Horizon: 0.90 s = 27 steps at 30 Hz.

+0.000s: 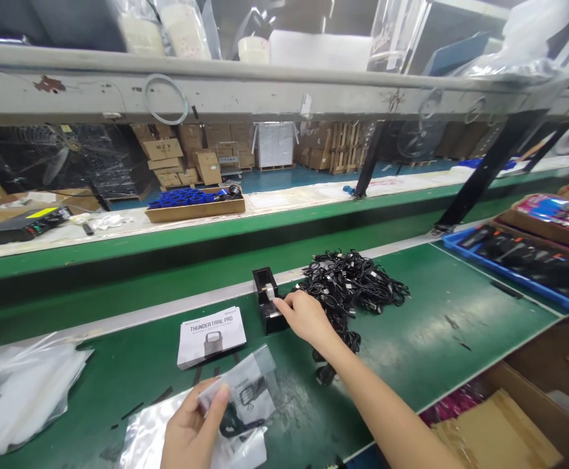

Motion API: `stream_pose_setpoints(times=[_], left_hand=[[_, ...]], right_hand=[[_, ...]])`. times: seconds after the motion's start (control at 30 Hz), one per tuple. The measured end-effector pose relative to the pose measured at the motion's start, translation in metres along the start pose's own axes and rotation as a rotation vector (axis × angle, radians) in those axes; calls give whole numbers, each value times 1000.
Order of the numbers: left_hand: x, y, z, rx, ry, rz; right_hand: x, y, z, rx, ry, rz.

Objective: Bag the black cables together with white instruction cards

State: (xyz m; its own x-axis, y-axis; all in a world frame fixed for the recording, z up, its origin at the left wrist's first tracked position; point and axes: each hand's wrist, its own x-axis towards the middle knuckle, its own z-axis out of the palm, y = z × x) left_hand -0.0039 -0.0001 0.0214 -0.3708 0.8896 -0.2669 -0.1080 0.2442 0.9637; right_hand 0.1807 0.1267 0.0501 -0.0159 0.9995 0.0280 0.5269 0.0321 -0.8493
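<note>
My left hand (194, 423) pinches a clear plastic bag (250, 391) between thumb and fingers. Inside the bag show a printed paper and a dark coiled cable. At the black tape dispenser (265, 303), my right hand (308, 316) is closed, its thumb and forefinger at the tape (269, 292); the very tip of the tape is hidden. Just right of the dispenser lies a tangled heap of black cables (355, 283). A stack of printed manuals (211, 335) lies left of it. Under my left hand is another clear bag (140, 426), partly covered.
Clear bags (21, 391) are piled at the left. A blue tray (523, 270) of black devices stands at the right, above an open carton (504, 417). Behind, a ledge carries a box of blue parts (196, 207) and a black unit (21, 225). A metal beam (265, 91) crosses overhead.
</note>
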Motion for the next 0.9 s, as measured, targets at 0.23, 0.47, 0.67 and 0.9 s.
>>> stream_pose_setpoints(times=[0.23,0.47,0.67,0.9], left_hand=[[-7,8,1,-5,-12,10],[-5,7,2,-21,8,23],[-6,9,1,-19,18,57],[-19,13,6,203,124,172]], right_hand=[[-8,5,14,314,-124,96],[-34,13,27,294,4,7],[-69,2,21,277,-76,-11],[-97,-21,47,511,-375,127]])
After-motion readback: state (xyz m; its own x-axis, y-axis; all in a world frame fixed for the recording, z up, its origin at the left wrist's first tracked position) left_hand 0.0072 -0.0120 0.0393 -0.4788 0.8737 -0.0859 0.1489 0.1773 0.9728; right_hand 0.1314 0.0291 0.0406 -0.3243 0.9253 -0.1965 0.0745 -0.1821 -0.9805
